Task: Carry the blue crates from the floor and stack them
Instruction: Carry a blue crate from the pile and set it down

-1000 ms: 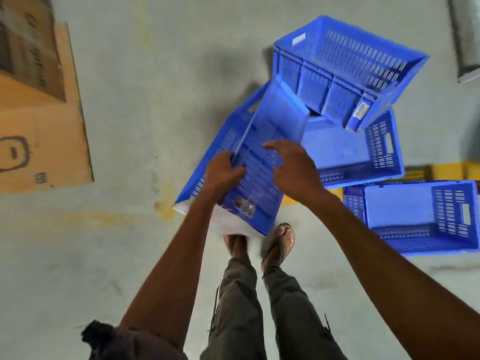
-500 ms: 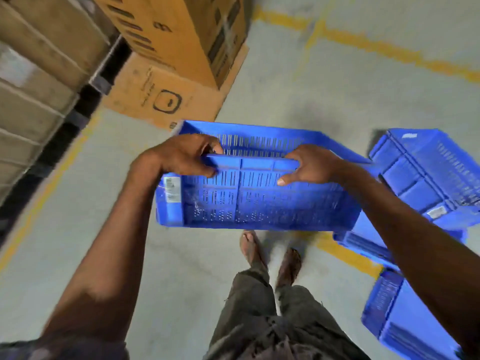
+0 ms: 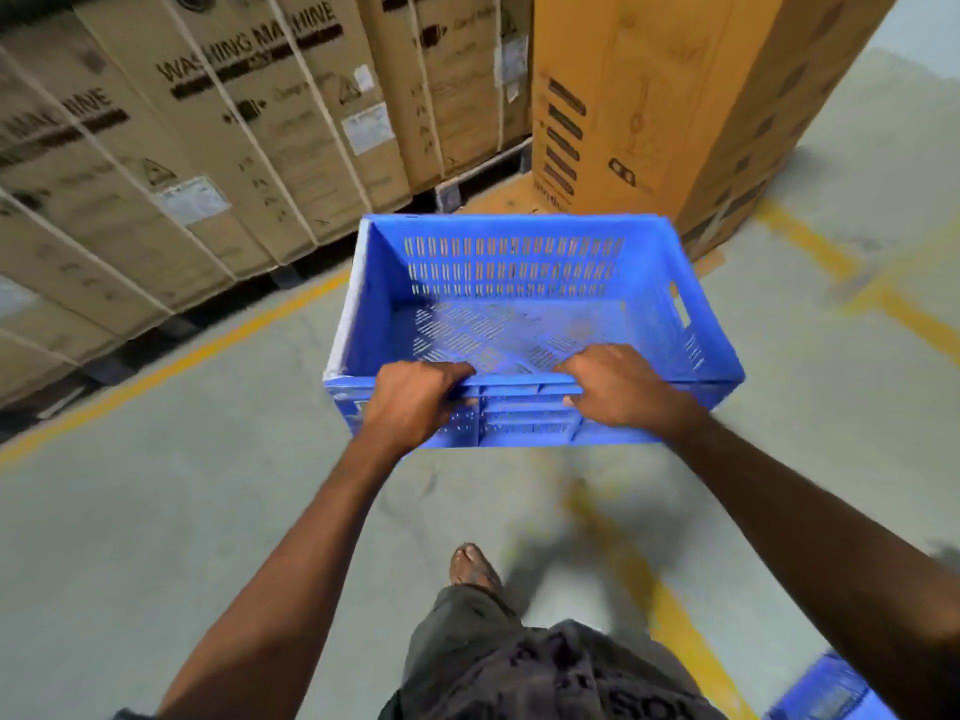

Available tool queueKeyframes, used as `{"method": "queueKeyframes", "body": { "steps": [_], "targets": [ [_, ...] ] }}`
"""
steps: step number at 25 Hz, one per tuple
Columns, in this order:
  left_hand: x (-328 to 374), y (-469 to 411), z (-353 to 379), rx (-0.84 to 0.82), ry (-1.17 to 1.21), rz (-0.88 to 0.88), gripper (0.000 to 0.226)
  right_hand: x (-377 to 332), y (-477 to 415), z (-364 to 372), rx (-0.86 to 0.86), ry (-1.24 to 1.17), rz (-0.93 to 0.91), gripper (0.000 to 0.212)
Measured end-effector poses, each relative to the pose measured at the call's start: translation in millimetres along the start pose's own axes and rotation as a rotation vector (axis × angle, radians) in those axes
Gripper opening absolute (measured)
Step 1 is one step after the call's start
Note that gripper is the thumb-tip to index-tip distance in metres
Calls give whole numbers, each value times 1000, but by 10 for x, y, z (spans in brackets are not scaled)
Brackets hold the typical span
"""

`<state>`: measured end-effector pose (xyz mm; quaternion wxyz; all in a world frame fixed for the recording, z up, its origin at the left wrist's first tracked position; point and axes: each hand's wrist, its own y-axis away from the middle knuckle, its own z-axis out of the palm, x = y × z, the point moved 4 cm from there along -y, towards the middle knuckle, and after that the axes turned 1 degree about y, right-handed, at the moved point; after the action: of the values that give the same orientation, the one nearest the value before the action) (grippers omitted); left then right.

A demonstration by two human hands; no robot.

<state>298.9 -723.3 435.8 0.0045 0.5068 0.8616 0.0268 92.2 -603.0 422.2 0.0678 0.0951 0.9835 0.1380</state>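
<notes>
I hold an empty blue slotted crate [image 3: 519, 283] upright in front of me, above the floor, its open top facing up. My left hand [image 3: 415, 394] grips the near long rim left of its middle. My right hand [image 3: 621, 389] grips the same rim right of its middle. Both sets of fingers curl over the rim into the crate. A corner of another blue crate [image 3: 826, 691] shows on the floor at the bottom right, behind my right arm.
A row of strapped washing-machine cartons [image 3: 208, 137] on pallets runs along the left and back. A tall orange carton [image 3: 654, 96] stands beyond the crate on the right. Yellow floor lines [image 3: 171, 363] cross the grey concrete. My foot [image 3: 472, 566] is below the crate.
I have turned left, away from the pile of crates on the floor, with the crate in both hands. It went from tipped on its side to level and upright. The cartons now fill the view.
</notes>
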Motion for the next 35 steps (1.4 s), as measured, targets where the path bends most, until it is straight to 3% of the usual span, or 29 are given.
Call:
{"method": "queueKeyframes", "body": {
  "steps": [3, 8, 11, 14, 16, 18, 20, 22, 29, 35],
  "targets": [
    [-726, -189, -111, -41, -5, -27, 26, -435, -700, -241, 115, -4, -24, 31],
    [-1656, -606, 167, -257, 165, -147, 36, -989, -1955, -378, -3, 4, -150, 36],
    [-2312, -871, 690, -337, 300, -307, 32, -993, -2888, -159, -222, -17, -187, 37],
    [-3038, -1304, 1303, -412, 393, -448, 40, -880, -4010, 225, -542, -9, -254, 58],
    [-3492, -1667, 1685, -439, 421, -504, 49, -828, -4723, 528, -604, 36, -277, 62],
    [-3921, -1986, 2112, -453, 421, -532, 53, -838, -5353, 882, -560, 44, -292, 59],
    [-4346, -2243, 2690, -438, 387, -572, 38, -890, -5997, 1293, -477, 42, -310, 49],
    [-4729, -2443, 3315, -363, 342, -595, 27, -946, -6593, 1704, -371, 42, -346, 42],
    [-5685, -3068, 5556, -114, 201, -625, 27, -1061, -8319, 3494, -59, 172, -384, 31],
    [-6129, -3350, 6801, -183, 197, -610, 31, -872, -9045, 4597, -5, 204, -358, 24]
  ]
}}
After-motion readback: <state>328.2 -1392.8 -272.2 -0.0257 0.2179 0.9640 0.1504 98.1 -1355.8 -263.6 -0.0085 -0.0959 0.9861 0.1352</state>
